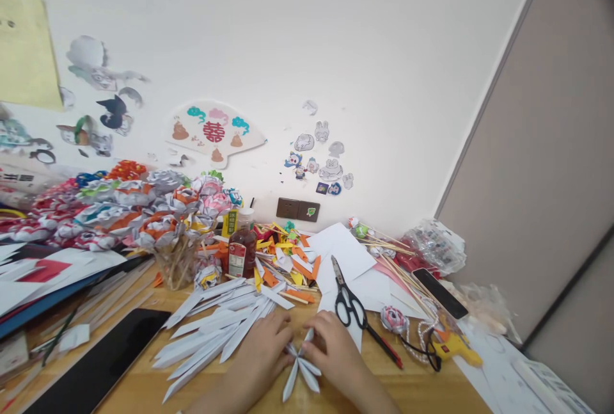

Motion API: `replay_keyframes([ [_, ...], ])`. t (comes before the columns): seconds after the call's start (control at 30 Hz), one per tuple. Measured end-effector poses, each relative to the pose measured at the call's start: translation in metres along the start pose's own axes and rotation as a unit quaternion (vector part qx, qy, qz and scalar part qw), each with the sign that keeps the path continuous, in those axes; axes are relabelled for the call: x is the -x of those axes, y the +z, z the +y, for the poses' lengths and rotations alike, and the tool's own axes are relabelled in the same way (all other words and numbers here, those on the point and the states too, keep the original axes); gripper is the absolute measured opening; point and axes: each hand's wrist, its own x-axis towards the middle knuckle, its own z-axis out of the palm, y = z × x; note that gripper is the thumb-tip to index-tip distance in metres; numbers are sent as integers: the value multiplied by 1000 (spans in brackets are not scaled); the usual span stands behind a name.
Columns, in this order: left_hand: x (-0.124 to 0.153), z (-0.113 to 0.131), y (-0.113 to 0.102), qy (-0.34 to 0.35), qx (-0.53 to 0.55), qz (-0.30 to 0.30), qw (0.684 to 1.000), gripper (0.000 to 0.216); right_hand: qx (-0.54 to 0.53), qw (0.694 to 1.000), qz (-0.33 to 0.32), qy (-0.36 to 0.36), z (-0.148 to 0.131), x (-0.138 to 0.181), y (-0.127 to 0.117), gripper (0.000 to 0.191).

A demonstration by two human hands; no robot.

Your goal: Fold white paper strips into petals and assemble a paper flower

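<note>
White paper petals point(291, 381) between fingers point(319, 324)

Folded piece point(292, 378): between left hand point(268, 345) and right hand point(334, 349)
Paper strips point(206, 331): left of left hand
Tablet point(103, 359): left of strips
Bottle point(242, 249): behind strips
Scissors point(352, 310): right of right hand, partly on sheets point(343, 249)
Glue gun point(453, 346): right of scissors
Phone point(440, 292): behind glue gun
Fan point(199, 139): on wall point(307, 30)
</note>
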Motion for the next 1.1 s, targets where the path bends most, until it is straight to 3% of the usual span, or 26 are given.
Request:
replay_keyframes([
  [0.2,-1,2,-3,15,-83,15,996,7,94,994,-53,0,-5,4,-10,17],
  [0.33,1,4,-3,-18,-80,47,996,12,128,989,-73,21,-9,6,-3,10],
  [0.5,2,7,-7,-107,40,49,992,14,135,990,-25,42,-11,6,7,13],
  [0.63,0,13,-11,-104,188,46,976,23,138,988,22,65,-6,3,10,20],
  [0.87,1,32,5,-113,457,9,882,37,129,980,124,85,-1,5,29,29],
  [0.93,3,37,9,-115,478,17,871,38,131,977,145,83,-2,7,35,34],
  [1.1,2,40,8,-132,458,32,878,34,132,975,151,92,-9,7,37,34],
])
